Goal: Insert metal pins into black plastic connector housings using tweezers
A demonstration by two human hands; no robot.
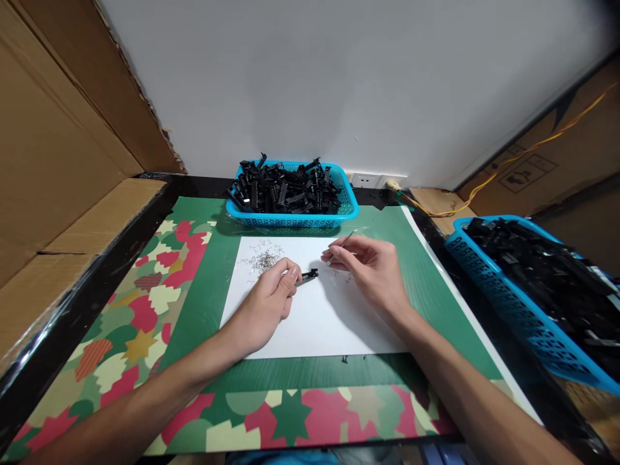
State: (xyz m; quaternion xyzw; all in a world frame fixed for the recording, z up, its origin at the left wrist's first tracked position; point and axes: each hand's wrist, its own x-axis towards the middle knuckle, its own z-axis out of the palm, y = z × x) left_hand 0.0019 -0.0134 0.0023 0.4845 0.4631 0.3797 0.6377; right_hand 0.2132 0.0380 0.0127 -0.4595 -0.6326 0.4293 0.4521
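Observation:
My left hand is closed around a small black plastic part, whose end sticks out to the right of my fingertips. Opposite it, my right hand pinches a thin metal tool that looks like tweezers; its tip is too small to make out. A gap separates the tool from the black part. Both hands are above a white sheet. Just beyond my left hand lies a pile of tiny bent wire pieces. A few more wire pieces are near my right hand.
A blue basket heaped with black plastic parts stands at the back. Another blue basket of black parts is on the right. Cardboard borders the left side. A yellow cable runs from the wall socket.

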